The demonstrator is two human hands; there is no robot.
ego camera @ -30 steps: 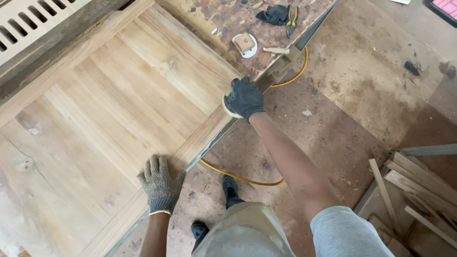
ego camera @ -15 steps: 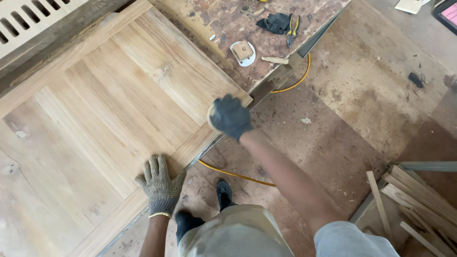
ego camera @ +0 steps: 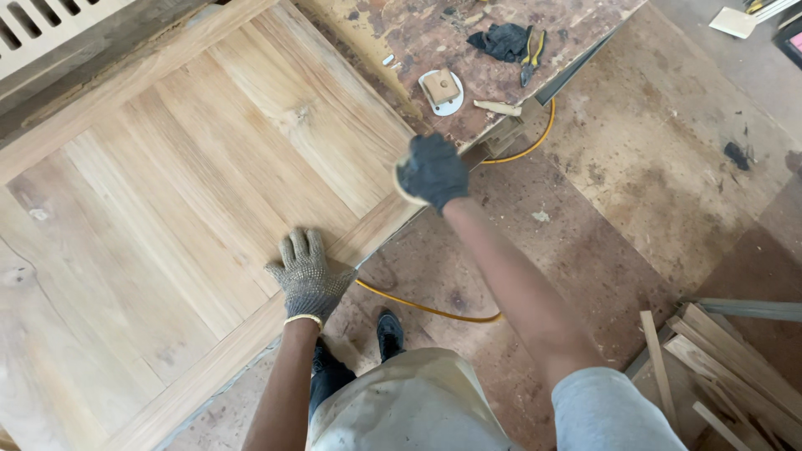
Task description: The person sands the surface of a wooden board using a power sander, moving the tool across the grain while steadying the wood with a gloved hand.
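The left hand (ego camera: 307,277), in a grey dotted glove, lies open and flat on the near rail of a large wooden panel (ego camera: 175,192), fingers spread and pointing away from the person. The right hand (ego camera: 431,172), in a dark glove, is closed over a pale pad (ego camera: 404,189) at the panel's near right corner; only the pad's edge shows under the palm, so its kind cannot be told. The right arm is stretched forward and the left arm is bent close to the body.

The panel lies flat and fills the left half of the view. It has a plain frame around boards of lighter and darker grain. Just past its right corner is a stained desk (ego camera: 418,42). On the desk lie a white disc with a wooden block (ego camera: 441,88), a dark cloth (ego camera: 499,40) and pliers (ego camera: 531,60) beside the cloth.

A yellow hose (ego camera: 434,311) runs across the floor under the right arm and up toward the desk edge. Wooden offcuts (ego camera: 718,367) are stacked on the floor at lower right.
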